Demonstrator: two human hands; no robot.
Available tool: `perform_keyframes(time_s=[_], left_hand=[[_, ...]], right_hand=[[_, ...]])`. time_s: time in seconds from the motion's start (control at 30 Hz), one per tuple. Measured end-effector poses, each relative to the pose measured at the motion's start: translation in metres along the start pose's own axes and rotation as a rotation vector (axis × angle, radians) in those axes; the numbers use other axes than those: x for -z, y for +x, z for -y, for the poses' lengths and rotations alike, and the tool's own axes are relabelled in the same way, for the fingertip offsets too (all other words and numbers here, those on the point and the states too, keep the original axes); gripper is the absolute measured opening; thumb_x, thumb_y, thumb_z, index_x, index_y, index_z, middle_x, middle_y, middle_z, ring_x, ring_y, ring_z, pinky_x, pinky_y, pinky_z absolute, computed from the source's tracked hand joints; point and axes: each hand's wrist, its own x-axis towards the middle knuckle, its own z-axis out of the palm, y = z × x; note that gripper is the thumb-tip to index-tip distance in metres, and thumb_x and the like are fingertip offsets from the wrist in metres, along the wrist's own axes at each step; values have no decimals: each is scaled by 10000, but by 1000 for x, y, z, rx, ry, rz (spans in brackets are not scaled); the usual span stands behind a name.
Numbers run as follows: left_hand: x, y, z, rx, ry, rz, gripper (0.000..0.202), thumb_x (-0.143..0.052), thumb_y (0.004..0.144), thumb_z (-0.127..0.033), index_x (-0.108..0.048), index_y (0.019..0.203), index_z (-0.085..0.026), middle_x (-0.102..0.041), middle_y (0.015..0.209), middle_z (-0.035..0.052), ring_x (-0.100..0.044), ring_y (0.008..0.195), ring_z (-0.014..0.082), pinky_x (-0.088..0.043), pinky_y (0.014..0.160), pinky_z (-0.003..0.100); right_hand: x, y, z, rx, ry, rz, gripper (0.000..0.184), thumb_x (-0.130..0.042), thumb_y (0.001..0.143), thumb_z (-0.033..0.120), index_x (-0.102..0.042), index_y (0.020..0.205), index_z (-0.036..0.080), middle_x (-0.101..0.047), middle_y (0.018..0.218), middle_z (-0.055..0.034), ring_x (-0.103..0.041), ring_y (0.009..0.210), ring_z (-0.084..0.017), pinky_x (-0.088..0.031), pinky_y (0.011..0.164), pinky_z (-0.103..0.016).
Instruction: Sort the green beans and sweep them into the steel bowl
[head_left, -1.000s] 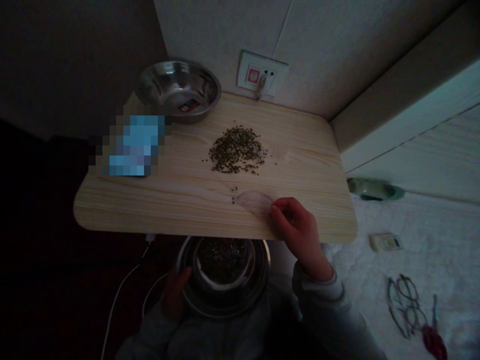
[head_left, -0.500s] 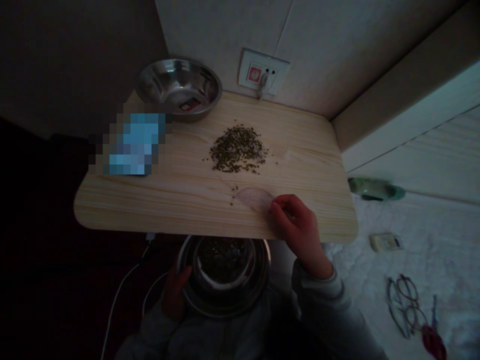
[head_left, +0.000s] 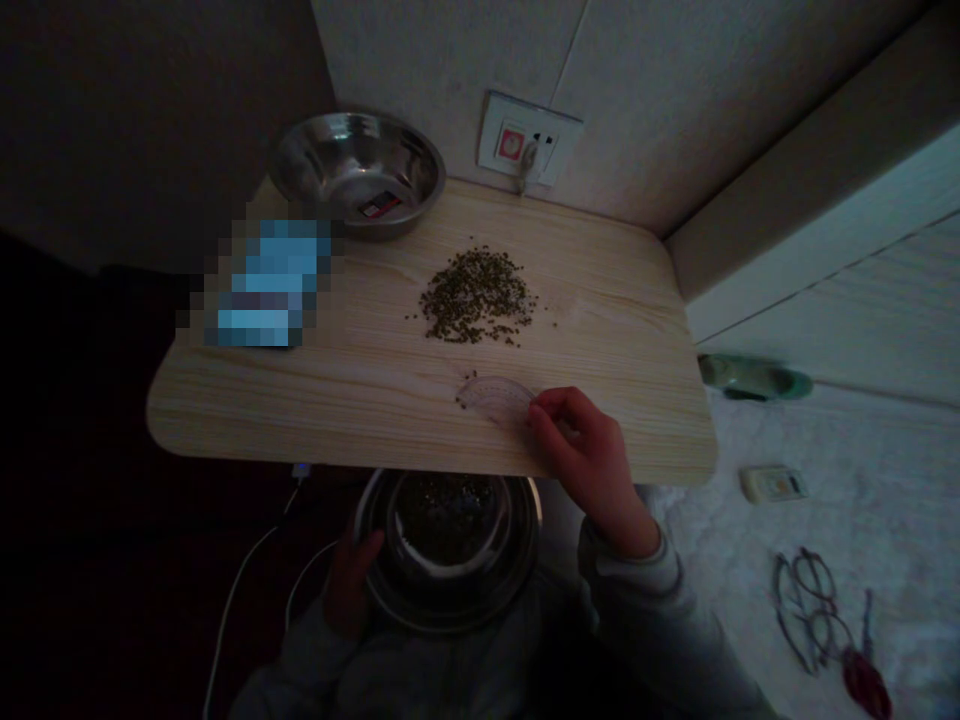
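Observation:
Between the thumb and fingers of my right hand is a clear plastic protractor, low over the front of the wooden table. Its far end is beside a few stray beans. Behind it lies a loose pile of small dark green beans. My left hand grips the left rim of a metal bowl below the table's front edge. Similar dark beans show in the bottom of that bowl. Most of my left fingers are hidden under it.
Another metal bowl stands at the back left, near a blurred lit screen. A wall socket holds a plug. White cables hang at left. On the white bedding at right lie a green bottle, a small box and a coiled cord.
My right hand has slid the protractor a little to the left, so its end now reaches the stray beans. My left hand and the bowl it holds have stayed put.

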Motion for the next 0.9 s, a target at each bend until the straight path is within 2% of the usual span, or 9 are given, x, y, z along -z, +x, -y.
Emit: perform_keyframes(time_s=[0.13,0.27,0.43,0.63,0.9], left_hand=[[2,1,-10,42,18,12,357,-545,527,-512,-642,730,-235,-617,797,67,-505,974,289,-353,889,432],[1,0,-13,23,16,18,355,-516,574,-487,-642,790,-234,-621,796,60,-523,947,277,-379,861,420],[-3,0,-9,-13,36,2,330,-491,606,-468,-638,776,-227,-620,744,65,-533,929,274,-376,858,426],[8,3,0,-90,56,44,305,-536,539,-499,-624,666,-236,-617,738,62,-529,929,282,-375,858,435],[6,2,-1,-112,55,41,336,-505,580,-500,-632,744,-236,-616,801,69,-510,969,273,-388,853,410]], right_hand=[[0,-1,0,4,2,14,77,-469,752,242,-513,759,180,-560,667,3,-516,633,-107,-396,590,-217],[0,-2,1,12,1,17,71,-468,754,239,-511,759,183,-556,663,6,-510,623,-105,-395,583,-215],[1,-3,0,18,1,21,71,-473,752,236,-518,760,181,-558,663,5,-509,622,-104,-395,578,-210],[1,-5,-2,24,14,28,71,-472,755,233,-519,764,181,-556,664,6,-508,622,-101,-393,570,-206],[-1,-6,0,28,29,40,69,-476,754,235,-516,765,180,-549,659,8,-501,606,-96,-392,560,-203]])
